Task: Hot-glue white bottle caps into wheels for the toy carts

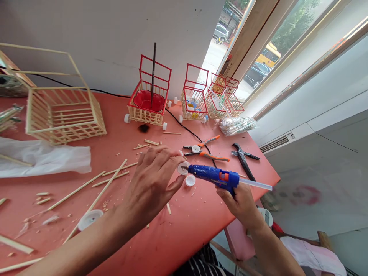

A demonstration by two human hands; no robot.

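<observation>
My left hand (pixel 153 180) pinches a small white bottle cap (pixel 183 168) between thumb and fingertips, just above the red table (pixel 184 230). My right hand (pixel 240 201) grips a blue hot glue gun (pixel 215 175) with its nozzle touching that cap. A clear glue stick pokes out of the gun's back end. A second white cap (pixel 190 180) lies on the table right below the nozzle.
Several wooden stick carts, some with red frames (pixel 149 97), stand along the wall; a large bare one (pixel 61 111) sits at left. Orange-handled pliers (pixel 205 149), black cutters (pixel 243 157), loose sticks (pixel 94 199), a white lid (pixel 89 218) and a plastic bag (pixel 43 157) lie around.
</observation>
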